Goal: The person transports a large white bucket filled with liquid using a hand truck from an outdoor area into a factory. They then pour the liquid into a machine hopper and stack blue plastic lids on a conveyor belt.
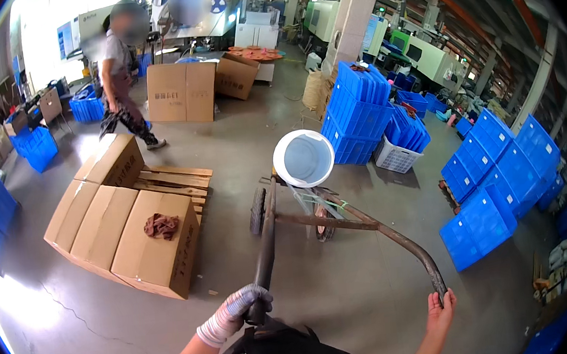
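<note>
My left hand, in a striped knitted glove, is wrapped round the left handle of a dark metal two-wheeled handcart. The bare fingers of my right hand close round the end of its curved right handle. At the cart's far end sits a round white bucket, its open mouth toward me. Below the bucket, the left wheel and the right wheel stand on the floor. A crossbar joins the two handles, and light green cord is tied near the bucket.
Left of the cart, several cardboard boxes rest on a wooden pallet, a brown rag on one. Ahead right are stacked blue crates; more blue crates stand right. A person is at the far left, near large boxes.
</note>
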Motion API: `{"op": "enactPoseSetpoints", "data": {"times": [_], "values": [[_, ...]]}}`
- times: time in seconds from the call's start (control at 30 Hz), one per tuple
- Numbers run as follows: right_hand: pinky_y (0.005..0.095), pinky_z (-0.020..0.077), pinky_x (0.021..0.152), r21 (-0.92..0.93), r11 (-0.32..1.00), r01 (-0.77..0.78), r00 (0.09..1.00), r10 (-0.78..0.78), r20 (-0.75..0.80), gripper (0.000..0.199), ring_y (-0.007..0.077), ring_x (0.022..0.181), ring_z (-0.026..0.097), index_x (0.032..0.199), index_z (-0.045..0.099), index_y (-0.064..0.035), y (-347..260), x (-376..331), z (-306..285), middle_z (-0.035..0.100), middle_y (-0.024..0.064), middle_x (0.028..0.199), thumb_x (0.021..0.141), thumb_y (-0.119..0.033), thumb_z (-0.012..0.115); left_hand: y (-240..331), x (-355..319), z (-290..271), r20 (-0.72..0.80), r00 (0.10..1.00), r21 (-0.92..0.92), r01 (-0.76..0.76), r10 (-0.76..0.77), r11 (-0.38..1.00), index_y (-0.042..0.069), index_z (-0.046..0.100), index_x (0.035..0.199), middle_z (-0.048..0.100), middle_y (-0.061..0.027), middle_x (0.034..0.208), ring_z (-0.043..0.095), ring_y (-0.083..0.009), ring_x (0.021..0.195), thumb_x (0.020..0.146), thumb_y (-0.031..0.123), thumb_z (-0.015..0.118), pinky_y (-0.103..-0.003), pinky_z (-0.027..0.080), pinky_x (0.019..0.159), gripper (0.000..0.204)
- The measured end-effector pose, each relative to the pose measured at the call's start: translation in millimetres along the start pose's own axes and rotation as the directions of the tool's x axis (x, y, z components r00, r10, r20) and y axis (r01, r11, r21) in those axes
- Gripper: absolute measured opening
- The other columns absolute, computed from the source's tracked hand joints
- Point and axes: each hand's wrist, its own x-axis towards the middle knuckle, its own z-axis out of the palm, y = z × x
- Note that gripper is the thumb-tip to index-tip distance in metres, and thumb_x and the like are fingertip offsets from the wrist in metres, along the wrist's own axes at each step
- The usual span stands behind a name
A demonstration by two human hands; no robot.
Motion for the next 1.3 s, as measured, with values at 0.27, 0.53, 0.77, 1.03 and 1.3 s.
{"op": "enactPoseSetpoints", "data": {"times": [0.27, 0.53, 0.77, 1.03, 1.3], "values": [[0.0311, 0.0467, 0.082, -0.044, 0.991, 0.124, 0.992, -0.123, 0.035, 0.032, 0.0162, 0.082, 0.053, 0.114, 0.046, -0.0108, 45, 147, 130, 0.049, 0.0038, 0.103, 0.088, -0.025, 0.056, 71, 154, -10, -0.031, 0.996, 0.025, -0.088, 0.089, 0.996, 0.005, 0.05, 0.112, 0.054, -0.0067, 0.088, 0.058, -0.0172, 0.072, 0.088, 0.046, 0.046, -0.033, 0.049, 0.071, 0.048], [0.0281, 0.0478, 0.076, -0.049, 0.951, 0.306, 0.952, -0.307, -0.005, 0.029, 0.0156, 0.077, 0.055, 0.11, 0.045, -0.0058, 82, 292, 258, 0.053, 0.0085, 0.113, 0.089, -0.024, 0.053, 120, 311, -19, -0.114, 0.974, 0.027, -0.196, 0.198, 0.98, 0.009, 0.05, 0.112, 0.056, -0.0094, 0.086, 0.059, -0.0187, 0.065, 0.091, 0.05, 0.037, -0.037, 0.051, 0.072, 0.048], [0.0274, 0.0464, 0.08, 0.238, 0.889, 0.39, 0.918, -0.396, -0.026, 0.029, 0.0146, 0.074, 0.055, 0.11, 0.044, -0.0039, 146, 422, 378, 0.055, 0.0091, 0.112, 0.09, -0.023, 0.052, 174, 449, -30, -0.189, 0.966, 0.162, -0.144, 0.174, 0.976, 0.01, 0.048, 0.113, 0.055, -0.0091, 0.086, 0.058, -0.0175, 0.067, 0.086, 0.055, 0.043, -0.038, 0.05, 0.074, 0.053], [0.0279, 0.0434, 0.08, 0.022, 0.991, -0.13, 0.918, 0.112, 0.38, 0.031, 0.0165, 0.09, 0.052, 0.11, 0.048, -0.009, 297, 411, 579, 0.054, 0.0051, 0.108, 0.082, -0.018, 0.059, 258, 588, -41, -0.092, 0.953, 0.265, -0.257, 0.29, 0.929, 0.007, 0.042, 0.12, 0.051, -0.0065, 0.083, 0.055, -0.016, 0.066, 0.092, 0.038, 0.039, -0.034, 0.049, 0.072, 0.042], [0.0344, 0.0292, 0.102, 0.209, 0.875, 0.437, 0.391, -0.394, 0.832, 0.084, 0.0254, 0.123, 0.037, 0.138, 0.022, -0.0055, 374, 390, 803, 0.031, 0.0134, 0.138, 0.073, -0.025, 0.072, 340, 717, -95, 0.114, 0.946, 0.341, -0.323, 0.302, 0.883, 0.009, 0.041, 0.121, 0.048, -0.0021, 0.088, 0.05, -0.0113, 0.078, 0.092, 0.037, 0.041, -0.026, 0.047, 0.063, 0.041]]}}
